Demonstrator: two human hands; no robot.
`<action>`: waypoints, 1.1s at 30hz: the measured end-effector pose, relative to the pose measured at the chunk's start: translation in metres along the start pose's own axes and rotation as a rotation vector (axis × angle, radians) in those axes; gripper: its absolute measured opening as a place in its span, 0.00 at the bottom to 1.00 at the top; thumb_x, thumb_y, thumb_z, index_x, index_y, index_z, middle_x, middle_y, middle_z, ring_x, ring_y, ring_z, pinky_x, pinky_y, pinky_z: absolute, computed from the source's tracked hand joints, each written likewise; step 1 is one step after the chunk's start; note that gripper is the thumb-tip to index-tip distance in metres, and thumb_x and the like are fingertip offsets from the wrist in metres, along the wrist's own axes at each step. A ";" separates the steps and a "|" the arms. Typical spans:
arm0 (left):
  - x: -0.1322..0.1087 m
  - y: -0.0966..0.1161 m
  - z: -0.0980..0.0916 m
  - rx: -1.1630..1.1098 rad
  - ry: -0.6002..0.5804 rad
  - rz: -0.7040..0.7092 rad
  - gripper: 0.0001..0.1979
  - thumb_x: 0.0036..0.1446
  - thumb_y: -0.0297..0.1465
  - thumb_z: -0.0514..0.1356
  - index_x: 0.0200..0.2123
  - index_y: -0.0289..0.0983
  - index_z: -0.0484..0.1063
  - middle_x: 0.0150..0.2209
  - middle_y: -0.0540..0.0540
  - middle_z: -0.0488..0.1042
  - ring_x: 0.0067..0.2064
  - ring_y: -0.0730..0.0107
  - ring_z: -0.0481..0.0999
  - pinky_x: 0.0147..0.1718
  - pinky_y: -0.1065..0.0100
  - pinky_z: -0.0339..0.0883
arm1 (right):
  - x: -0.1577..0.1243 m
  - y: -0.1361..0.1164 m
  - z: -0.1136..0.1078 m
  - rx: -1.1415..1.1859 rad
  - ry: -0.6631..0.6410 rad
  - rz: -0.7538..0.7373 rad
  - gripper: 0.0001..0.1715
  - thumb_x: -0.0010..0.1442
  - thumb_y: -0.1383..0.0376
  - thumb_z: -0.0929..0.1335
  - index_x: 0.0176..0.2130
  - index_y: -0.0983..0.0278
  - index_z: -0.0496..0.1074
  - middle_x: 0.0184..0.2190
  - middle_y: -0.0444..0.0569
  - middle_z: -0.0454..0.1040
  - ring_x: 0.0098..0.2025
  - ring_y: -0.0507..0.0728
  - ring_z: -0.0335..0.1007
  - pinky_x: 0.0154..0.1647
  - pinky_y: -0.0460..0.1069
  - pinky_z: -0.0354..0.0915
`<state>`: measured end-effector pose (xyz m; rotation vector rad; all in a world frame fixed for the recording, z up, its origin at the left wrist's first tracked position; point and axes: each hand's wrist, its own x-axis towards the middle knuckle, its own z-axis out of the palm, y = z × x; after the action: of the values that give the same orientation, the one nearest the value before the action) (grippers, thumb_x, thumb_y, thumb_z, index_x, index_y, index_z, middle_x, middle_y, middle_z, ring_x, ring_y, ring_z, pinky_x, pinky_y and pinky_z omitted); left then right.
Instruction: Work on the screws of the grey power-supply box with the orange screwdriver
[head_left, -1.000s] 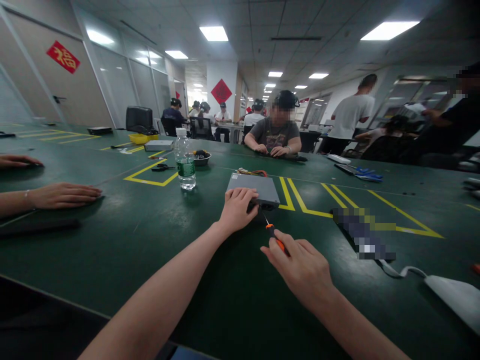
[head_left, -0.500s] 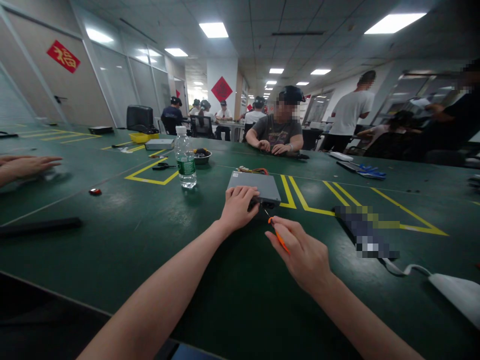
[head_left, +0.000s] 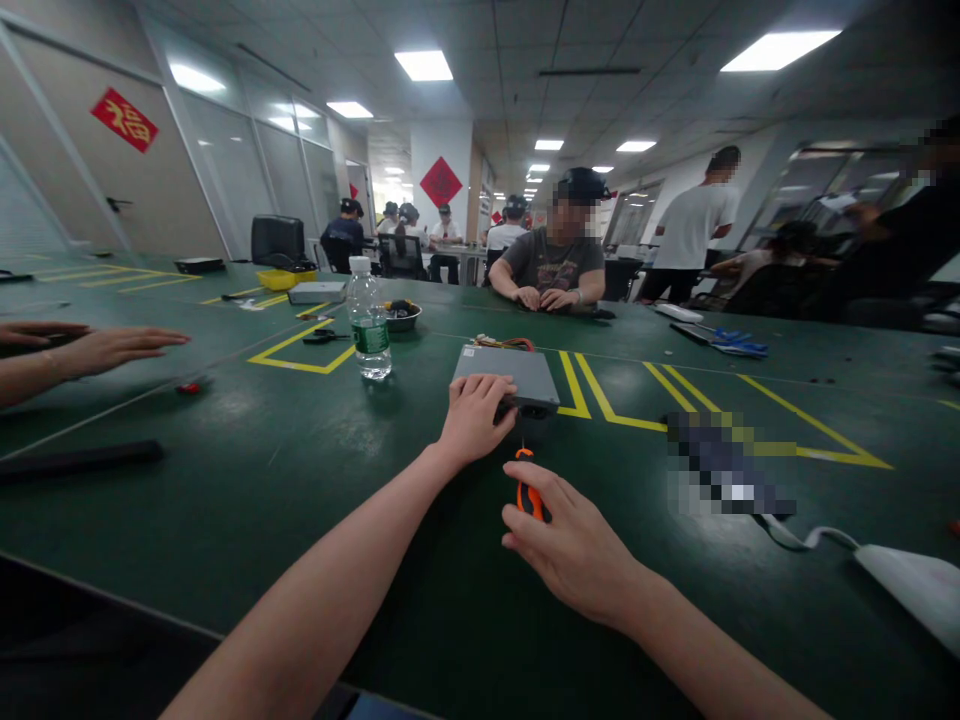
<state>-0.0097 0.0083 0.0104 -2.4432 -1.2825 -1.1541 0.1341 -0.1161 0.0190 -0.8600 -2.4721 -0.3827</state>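
Note:
A grey metal power supply unit (head_left: 517, 368) lies flat on the green table, its colored wires (head_left: 506, 343) bunched behind it. My left hand (head_left: 480, 412) grips its near left corner, fingers over the top and thumb at the front edge. In front of it, my right hand (head_left: 559, 525) holds an orange and black screwdriver (head_left: 529, 495) by the handle between thumb and fingers. The screwdriver's thin shaft points away from me toward the unit's near face. Whether the tip touches the unit, I cannot tell.
A water bottle (head_left: 369, 335) stands left of the unit, near a metal bowl (head_left: 403, 316). At the left edge are another person's hands (head_left: 112, 350) and a black bar (head_left: 82, 461). A person (head_left: 555, 260) sits opposite. On the right lie a blurred-out dark object (head_left: 724, 465) and a white cable (head_left: 810, 540).
My right hand has come nearer to me and slightly left, its fingers more spread on the screwdriver, which now stands straighter. My left hand stays on the unit. The neighbor's hands reach further right.

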 end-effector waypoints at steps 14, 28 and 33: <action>0.000 0.001 -0.001 -0.010 -0.014 -0.011 0.12 0.54 0.32 0.56 0.44 0.43 0.65 0.49 0.50 0.69 0.52 0.64 0.63 0.50 0.58 0.50 | -0.005 0.014 0.008 -0.140 0.239 -0.117 0.09 0.57 0.63 0.66 0.38 0.66 0.67 0.41 0.56 0.71 0.35 0.54 0.68 0.32 0.49 0.67; 0.000 0.000 -0.001 -0.002 -0.014 -0.008 0.12 0.54 0.32 0.56 0.43 0.43 0.65 0.49 0.50 0.69 0.51 0.64 0.63 0.50 0.58 0.50 | -0.005 0.013 0.003 -0.089 0.328 -0.047 0.11 0.58 0.66 0.64 0.42 0.66 0.64 0.43 0.59 0.71 0.37 0.55 0.70 0.33 0.50 0.68; 0.000 0.000 0.000 -0.007 -0.012 -0.009 0.12 0.53 0.32 0.56 0.43 0.43 0.65 0.49 0.50 0.69 0.51 0.64 0.63 0.50 0.58 0.50 | -0.012 0.017 -0.002 -0.041 0.311 0.068 0.09 0.59 0.66 0.63 0.42 0.64 0.63 0.42 0.56 0.70 0.38 0.55 0.70 0.34 0.50 0.69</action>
<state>-0.0095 0.0083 0.0108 -2.4558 -1.2969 -1.1501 0.1538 -0.1099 0.0162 -0.8298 -2.1505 -0.5032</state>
